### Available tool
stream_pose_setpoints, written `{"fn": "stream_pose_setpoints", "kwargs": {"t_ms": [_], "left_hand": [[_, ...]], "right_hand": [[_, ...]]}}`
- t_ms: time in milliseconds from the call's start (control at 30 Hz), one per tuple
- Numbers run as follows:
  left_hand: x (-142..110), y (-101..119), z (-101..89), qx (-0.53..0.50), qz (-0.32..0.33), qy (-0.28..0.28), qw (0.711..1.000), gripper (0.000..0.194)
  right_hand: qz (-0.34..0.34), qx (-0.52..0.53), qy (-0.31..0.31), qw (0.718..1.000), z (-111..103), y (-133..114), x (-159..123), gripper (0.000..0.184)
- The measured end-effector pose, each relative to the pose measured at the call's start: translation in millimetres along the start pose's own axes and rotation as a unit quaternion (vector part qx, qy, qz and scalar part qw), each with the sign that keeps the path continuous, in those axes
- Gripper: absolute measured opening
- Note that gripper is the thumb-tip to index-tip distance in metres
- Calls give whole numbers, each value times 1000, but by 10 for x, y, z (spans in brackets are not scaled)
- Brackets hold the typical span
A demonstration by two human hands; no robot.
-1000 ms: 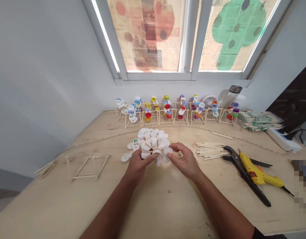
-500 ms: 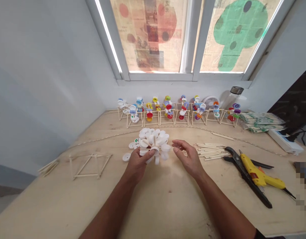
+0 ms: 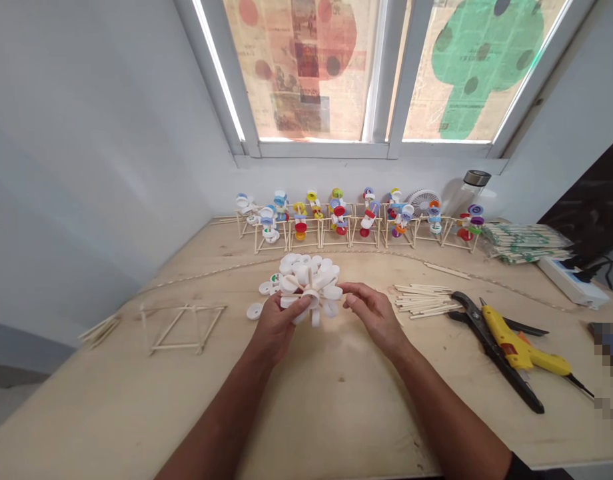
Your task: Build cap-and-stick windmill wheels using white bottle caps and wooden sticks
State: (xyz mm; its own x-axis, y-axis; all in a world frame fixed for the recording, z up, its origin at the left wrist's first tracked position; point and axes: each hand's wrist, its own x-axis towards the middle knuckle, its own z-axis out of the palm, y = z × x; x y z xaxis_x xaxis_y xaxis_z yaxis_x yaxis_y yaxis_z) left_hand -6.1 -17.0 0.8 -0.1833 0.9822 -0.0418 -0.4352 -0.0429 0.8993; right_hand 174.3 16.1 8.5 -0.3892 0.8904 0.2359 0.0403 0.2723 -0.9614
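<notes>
My left hand (image 3: pixel 279 323) is closed on a small wheel of white bottle caps (image 3: pixel 331 292) joined by thin wooden sticks, with the thumb over its near side. At the wheel's right edge is my right hand (image 3: pixel 379 317), fingers loosely bent and apart. Its fingertips come up beside a cap; whether they touch it I cannot tell. Behind the wheel lies a pile of loose white caps (image 3: pixel 254 311), partly hidden by it. A bare stick frame (image 3: pixel 176 347) stands on the table to the left.
Along the wall stand several stick frames with coloured cap wheels (image 3: pixel 300 227). To the right lie loose sticks (image 3: pixel 424 301), black-handled cutters (image 3: pixel 501 370), a yellow glue gun (image 3: pixel 521 350) and a power strip (image 3: pixel 574 283). A rope (image 3: pixel 226 269) crosses the table.
My right hand has moved slightly left, bringing its fingertips up to the wheel's edge. The left hand keeps hold of the wheel. The view has shifted a little.
</notes>
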Motion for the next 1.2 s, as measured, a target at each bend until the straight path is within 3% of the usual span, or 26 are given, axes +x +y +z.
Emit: {"fn": "stream_pose_setpoints", "kwargs": {"t_ms": [133, 267, 400, 600, 1000, 1200], "left_hand": [[10, -14, -5, 12, -1, -4, 1000, 40], [13, -16, -2, 24, -6, 7, 1000, 39], [6, -13, 8, 17, -21, 3, 1000, 36], [-8, -8, 24, 13, -33, -9, 999, 32], [-29, 6, 60, 25, -34, -44, 998, 32], [-27, -1, 61, 31, -32, -24, 999, 35]], "right_hand": [[-74, -79, 27, 994, -18, 1, -11, 27], [-171, -196, 42, 965, -25, -24, -25, 31], [-220, -272, 38, 936, -14, -20, -21, 29], [-247, -309, 51, 917, -2, 31, -13, 25], [-263, -313, 44, 912, 5, 54, -13, 25], [-262, -335, 46, 904, 24, 47, -23, 25]]}}
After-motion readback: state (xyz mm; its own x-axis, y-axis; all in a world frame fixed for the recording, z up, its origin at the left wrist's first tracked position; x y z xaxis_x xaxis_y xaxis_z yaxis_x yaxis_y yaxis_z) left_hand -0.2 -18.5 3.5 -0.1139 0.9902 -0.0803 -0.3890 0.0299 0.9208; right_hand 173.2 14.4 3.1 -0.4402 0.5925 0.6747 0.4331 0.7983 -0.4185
